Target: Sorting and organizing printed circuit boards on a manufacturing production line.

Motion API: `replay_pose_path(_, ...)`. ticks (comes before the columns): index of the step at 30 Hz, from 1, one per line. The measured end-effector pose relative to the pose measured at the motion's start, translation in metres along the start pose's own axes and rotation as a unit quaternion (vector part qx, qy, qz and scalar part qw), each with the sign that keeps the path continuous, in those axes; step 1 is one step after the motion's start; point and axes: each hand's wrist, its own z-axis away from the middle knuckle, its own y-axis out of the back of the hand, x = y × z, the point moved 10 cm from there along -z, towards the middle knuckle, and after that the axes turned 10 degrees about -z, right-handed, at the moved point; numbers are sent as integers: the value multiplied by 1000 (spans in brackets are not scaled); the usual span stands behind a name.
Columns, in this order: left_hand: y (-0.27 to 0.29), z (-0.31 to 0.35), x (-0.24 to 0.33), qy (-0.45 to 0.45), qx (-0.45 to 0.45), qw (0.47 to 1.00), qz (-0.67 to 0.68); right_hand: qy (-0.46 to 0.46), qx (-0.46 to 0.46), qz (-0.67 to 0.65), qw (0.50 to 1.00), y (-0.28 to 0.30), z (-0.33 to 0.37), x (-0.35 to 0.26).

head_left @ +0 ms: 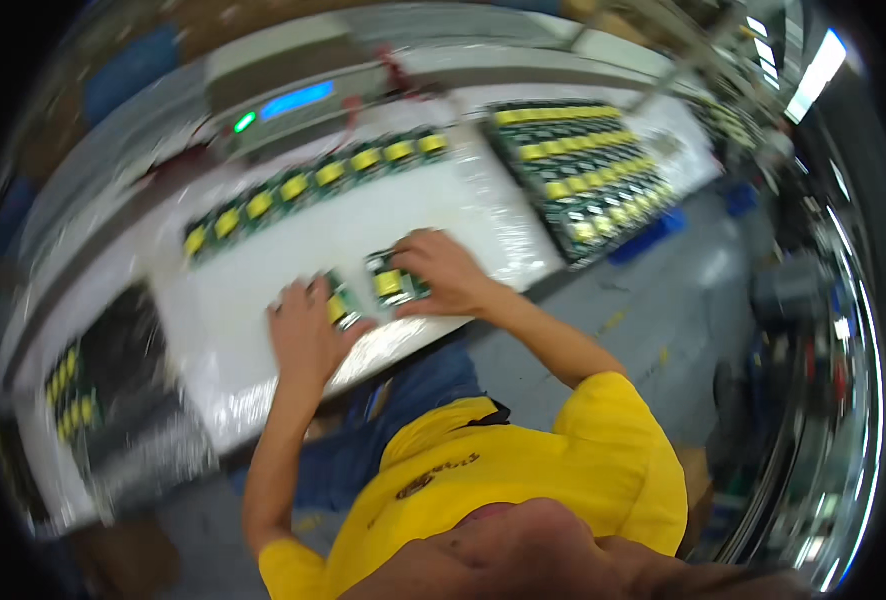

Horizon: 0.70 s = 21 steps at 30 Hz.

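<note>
My left hand [305, 330] lies on the white table sheet [433, 215], its fingers touching a small green circuit board with a yellow part [342, 301]. My right hand [447, 273] covers the right side of a second green board with a yellow part [393, 281] just beside the first. Both boards sit near the table's front edge. The picture is motion-blurred, so I cannot tell how firmly either board is gripped.
A row of several green boards with yellow parts [313, 180] runs along the back of the table. A tray full of such boards [588, 170] stands at the right. A grey machine with a blue display [298, 100] is behind. A dark tray [113, 390] sits left.
</note>
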Motion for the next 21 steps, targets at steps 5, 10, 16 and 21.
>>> replay_pose_path(5, 36, 50, -7, 87, 104, 991, -10, 19, 109, -23, 994, 35, 7, -41)
replay_pose_path(10, 33, 74, -29, 141, 74, 987, 32, 44, 18, 10, 999, -16, -29, -78)
replay_pose_path(16, 32, 64, -29, 122, 22, 991, 58, 32, -35, 25, 999, -56, -38, -74)
replay_pose_path(21, 49, 63, -82, 178, 43, 981, 64, 11, -1, -43, 999, -48, -69, -85)
